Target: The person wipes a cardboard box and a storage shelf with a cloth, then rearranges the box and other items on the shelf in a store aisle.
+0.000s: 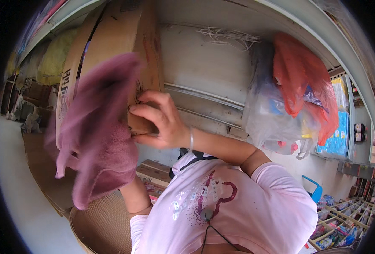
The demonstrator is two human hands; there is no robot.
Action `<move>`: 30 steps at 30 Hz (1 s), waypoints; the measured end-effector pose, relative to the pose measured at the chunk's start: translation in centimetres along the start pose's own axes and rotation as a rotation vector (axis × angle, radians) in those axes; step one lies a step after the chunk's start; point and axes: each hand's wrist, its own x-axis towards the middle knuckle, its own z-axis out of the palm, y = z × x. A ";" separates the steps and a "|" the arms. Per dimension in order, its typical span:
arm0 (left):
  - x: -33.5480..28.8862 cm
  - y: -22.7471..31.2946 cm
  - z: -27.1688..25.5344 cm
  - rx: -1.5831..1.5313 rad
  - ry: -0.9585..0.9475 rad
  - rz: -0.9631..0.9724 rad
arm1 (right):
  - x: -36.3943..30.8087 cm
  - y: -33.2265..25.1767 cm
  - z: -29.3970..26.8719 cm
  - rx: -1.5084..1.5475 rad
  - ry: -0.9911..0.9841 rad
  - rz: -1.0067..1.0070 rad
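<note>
A mauve-purple cloth (107, 156), blurred in its upper part, hangs in front of a large brown cardboard carton (115, 36). My left forearm (135, 197) runs up into this cloth. The cloth is bunched about my left hand and hides its fingers. At the carton's lower right side is my right hand (162, 120), its fingers bent and its thumb below them, gripping the cardboard edge. Part of the carton's front lies behind the cloth.
The carton stands on a pale metal shelf (196, 59) with a coil of white cord (234, 37). Clear and red plastic bags (299, 67) fill its right end. Below are a round woven basket (103, 226) and flat cardboard (43, 169). A blue-handled stool (315, 191) stands at right.
</note>
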 end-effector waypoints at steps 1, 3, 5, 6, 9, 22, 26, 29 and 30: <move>0.1 -0.1 0.3 0.021 -0.044 0.038 | 0.2 -0.7 -1.0 0.107 -0.034 0.103; 0.6 0.6 -0.5 0.085 -0.099 0.104 | 1.9 -2.3 -2.3 0.327 -0.110 0.201; 0.5 -0.5 1.6 0.030 -0.141 0.150 | 2.8 -2.0 -2.9 0.232 -0.070 0.203; 0.5 -0.6 2.0 0.032 -0.148 0.165 | 3.1 -2.5 -2.7 0.212 -0.057 0.203; 1.0 0.1 1.1 0.083 -0.149 0.182 | 4.7 -4.1 -1.5 0.118 -0.030 0.107; 0.9 0.2 1.2 0.087 -0.058 0.307 | 10.0 -3.6 -3.0 0.975 0.273 0.573; 0.7 0.7 -0.9 0.137 0.071 0.389 | 11.6 -0.3 -3.7 1.252 0.485 0.764; 2.0 2.0 -1.2 0.100 0.084 0.429 | 12.3 1.4 -4.9 1.403 0.503 0.745; 2.0 1.8 -1.2 0.125 0.140 0.422 | 12.4 2.2 -5.1 1.476 0.486 0.710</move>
